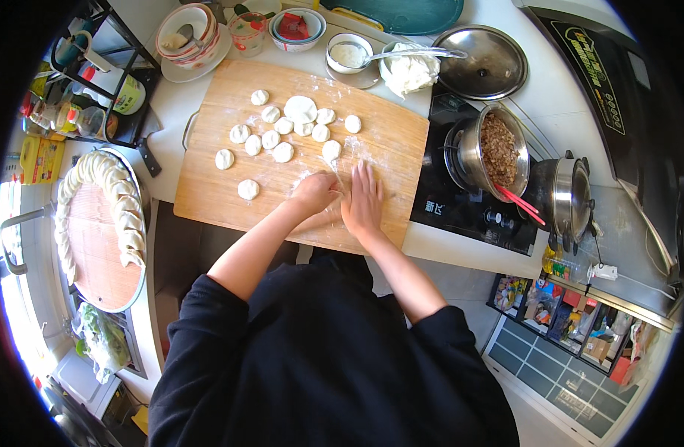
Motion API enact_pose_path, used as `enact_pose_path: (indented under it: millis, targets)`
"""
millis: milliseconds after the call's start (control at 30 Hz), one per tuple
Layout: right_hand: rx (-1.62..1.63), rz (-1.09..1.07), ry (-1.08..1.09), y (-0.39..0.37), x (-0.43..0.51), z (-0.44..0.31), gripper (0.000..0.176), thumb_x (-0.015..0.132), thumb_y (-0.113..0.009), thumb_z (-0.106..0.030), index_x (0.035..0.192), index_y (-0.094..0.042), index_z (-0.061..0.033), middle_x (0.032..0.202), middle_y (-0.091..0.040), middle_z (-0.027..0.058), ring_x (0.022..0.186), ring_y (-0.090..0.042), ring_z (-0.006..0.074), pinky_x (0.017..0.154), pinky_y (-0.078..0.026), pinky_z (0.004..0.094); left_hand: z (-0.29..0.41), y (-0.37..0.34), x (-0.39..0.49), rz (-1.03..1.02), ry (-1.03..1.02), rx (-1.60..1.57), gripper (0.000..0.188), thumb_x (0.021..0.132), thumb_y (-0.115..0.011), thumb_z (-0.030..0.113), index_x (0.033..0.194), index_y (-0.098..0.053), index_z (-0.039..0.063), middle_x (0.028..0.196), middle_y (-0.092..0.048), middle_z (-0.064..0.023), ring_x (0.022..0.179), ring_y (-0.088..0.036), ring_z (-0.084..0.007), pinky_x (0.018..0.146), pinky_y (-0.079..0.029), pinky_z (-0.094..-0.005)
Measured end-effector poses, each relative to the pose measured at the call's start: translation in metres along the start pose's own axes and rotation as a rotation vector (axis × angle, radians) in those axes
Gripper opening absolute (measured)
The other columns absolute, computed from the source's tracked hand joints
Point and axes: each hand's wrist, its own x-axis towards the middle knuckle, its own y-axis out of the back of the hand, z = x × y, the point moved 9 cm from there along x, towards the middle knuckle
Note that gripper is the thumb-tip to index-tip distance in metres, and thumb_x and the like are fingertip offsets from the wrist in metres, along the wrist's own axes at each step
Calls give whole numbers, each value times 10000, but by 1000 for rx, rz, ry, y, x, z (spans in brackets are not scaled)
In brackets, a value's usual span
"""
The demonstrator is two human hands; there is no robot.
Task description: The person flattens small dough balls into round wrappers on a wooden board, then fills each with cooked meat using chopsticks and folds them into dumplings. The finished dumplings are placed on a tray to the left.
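Observation:
My left hand is curled low over the wooden board. Its fingertips pinch the edge of a thin, pale piece of dough, mostly hidden by the fingers. Beside it my right hand lies palm down with straight fingers; whatever is under the palm is hidden. Just beyond the hands sits a small flattened dough round. Several more dough rounds are scattered across the left and far parts of the board. A wider, thin dough wrapper lies among them. Loose flour dusts the wood.
Right of the board, a metal bowl of brown filling with red chopsticks rests on the cooktop. Behind stand a flour bowl and a bowl of white dough. At left are a knife and a tray of dumplings.

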Motion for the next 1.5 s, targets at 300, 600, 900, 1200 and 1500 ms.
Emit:
enact_pose_path:
  millis: [300, 600, 900, 1200, 1500]
  targets:
    - [-112, -1, -158, 5, 46, -4, 654, 1042, -492, -218, 1645, -330, -22, 1734, -295, 185, 1634, -196, 363, 1283, -117, 664, 8, 2, -8, -11, 32, 56, 156, 909, -649, 195, 997, -722, 88, 1055, -734, -184, 1028, -692, -395, 888, -553, -494]
    - [-153, -79, 97, 4, -49, 2, 680, 1032, -529, -282, 1626, -349, -4, 1718, -326, 184, 1625, -215, 374, 1300, -147, 611, -13, 5, -9, -19, -8, 61, 135, 926, -625, 124, 1005, -714, 60, 1011, -736, -197, 1004, -696, -411, 855, -549, -490]
    - [31, 48, -87, -9, 42, -7, 709, 997, -577, -285, 1618, -370, -14, 1745, -256, 198, 1638, -181, 360, 1300, -134, 607, 8, 14, -4, -21, -21, 105, 169, 917, -658, 178, 1001, -720, 46, 1008, -752, -212, 990, -707, -420, 851, -554, -492]
    - [-209, 24, -45, -6, 28, -16, 654, 1040, -543, -277, 1625, -375, -38, 1748, -242, 201, 1635, -174, 382, 1280, -109, 662, -1, 9, -17, -39, 1, 25, 152, 951, -669, 184, 980, -720, 44, 1083, -752, -201, 1038, -705, -407, 885, -551, -485]
    - [-180, -49, 72, -3, -56, -5, 633, 1056, -494, -285, 1628, -376, -42, 1737, -287, 183, 1625, -223, 361, 1284, -166, 615, -27, 11, -7, 50, -34, -43, 180, 935, -663, 164, 1028, -727, 24, 1018, -755, -214, 990, -712, -418, 860, -561, -489]
